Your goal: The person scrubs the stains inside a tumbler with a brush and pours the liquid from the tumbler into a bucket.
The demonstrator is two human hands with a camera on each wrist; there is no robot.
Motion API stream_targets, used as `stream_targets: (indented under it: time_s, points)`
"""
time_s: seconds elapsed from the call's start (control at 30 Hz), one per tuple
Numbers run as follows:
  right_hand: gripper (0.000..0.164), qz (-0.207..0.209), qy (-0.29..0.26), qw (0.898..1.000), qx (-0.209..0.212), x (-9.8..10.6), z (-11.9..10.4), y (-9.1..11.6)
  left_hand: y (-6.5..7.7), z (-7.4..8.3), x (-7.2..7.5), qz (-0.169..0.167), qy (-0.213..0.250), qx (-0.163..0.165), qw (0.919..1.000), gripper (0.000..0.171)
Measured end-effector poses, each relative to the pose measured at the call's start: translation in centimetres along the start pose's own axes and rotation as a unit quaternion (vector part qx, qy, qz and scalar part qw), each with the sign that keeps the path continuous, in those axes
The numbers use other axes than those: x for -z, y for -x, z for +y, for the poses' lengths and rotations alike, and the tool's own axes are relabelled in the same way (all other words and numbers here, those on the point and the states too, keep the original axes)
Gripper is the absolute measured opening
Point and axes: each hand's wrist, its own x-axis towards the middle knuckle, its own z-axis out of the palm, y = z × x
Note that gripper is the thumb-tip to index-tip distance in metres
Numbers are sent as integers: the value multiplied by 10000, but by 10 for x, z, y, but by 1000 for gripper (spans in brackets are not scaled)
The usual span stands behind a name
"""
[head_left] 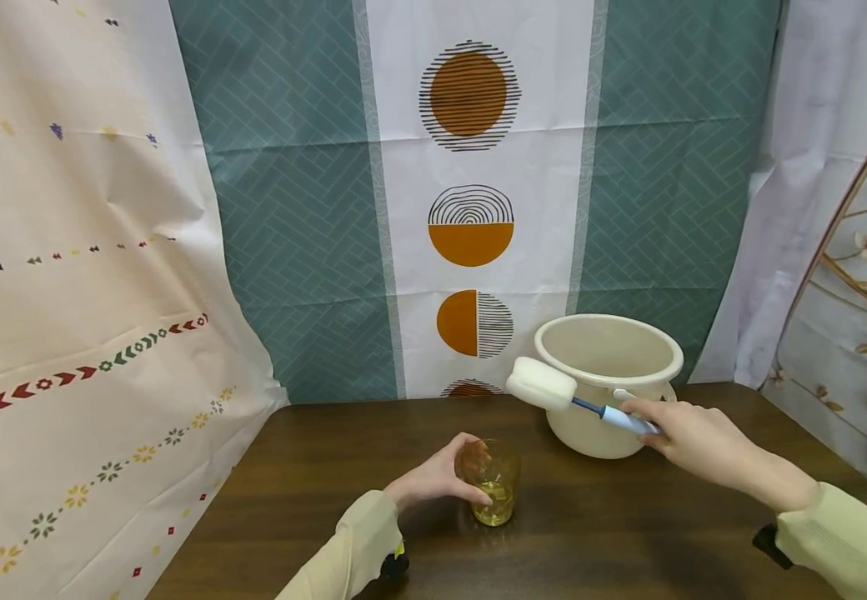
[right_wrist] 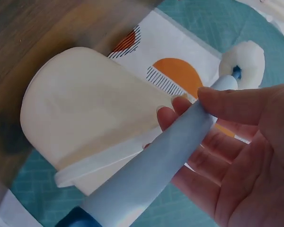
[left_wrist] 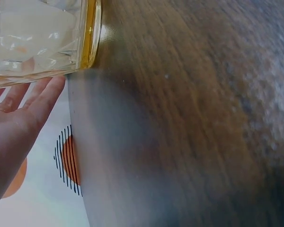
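My left hand grips an amber drinking glass from its left side, thumb in front and fingers behind. The glass is upright on the table. In the left wrist view the clear faceted side of the glass fills the upper left, the hand beside it. My right hand holds a sponge bottle brush by its pale blue handle. The white sponge head points left, raised in front of the bucket. In the right wrist view thumb and fingers pinch the handle.
A cream bucket with a handle stands at the back right of the dark wooden table, just behind the brush. A patterned curtain hangs along the back, a cream cloth at left and a floral cloth at right.
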Motion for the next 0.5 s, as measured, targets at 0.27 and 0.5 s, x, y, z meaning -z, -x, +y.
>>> stream_targets:
  time_s: [0.27,0.5]
  points:
    - [44,546,716,9932,733,-7,-11,-1,0,3,1,3,70,47,10000,68]
    - [43,588,1011,9891,890,-7,-18,-5,0,4,0,29,37,146,9999,70]
